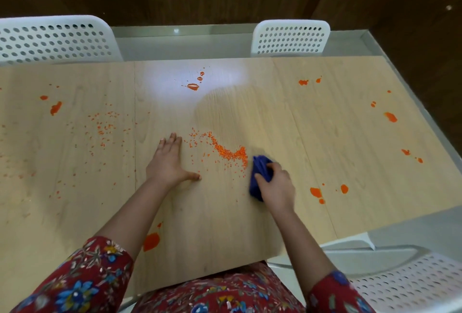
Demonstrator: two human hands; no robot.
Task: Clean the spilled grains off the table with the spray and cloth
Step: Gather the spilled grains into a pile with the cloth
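Right hand (275,187), centre-right of frame: my fingers are curled round a bunched blue cloth (260,170), which I hold down on the wooden table (312,118). The cloth's upper edge sits just beside a curved ridge of orange grains (230,152) at mid-frame.

Left hand (170,160), centre: flat on the table, fingers straight and together, thumb spread, holding nothing. It lies left of the ridge, with loose grains between my hands.

A thinner scatter (102,127) lies left of centre. Orange smears (151,241) dot the tabletop's outer areas. White perforated chairs (290,36) stand at upper left, upper right and lower right.
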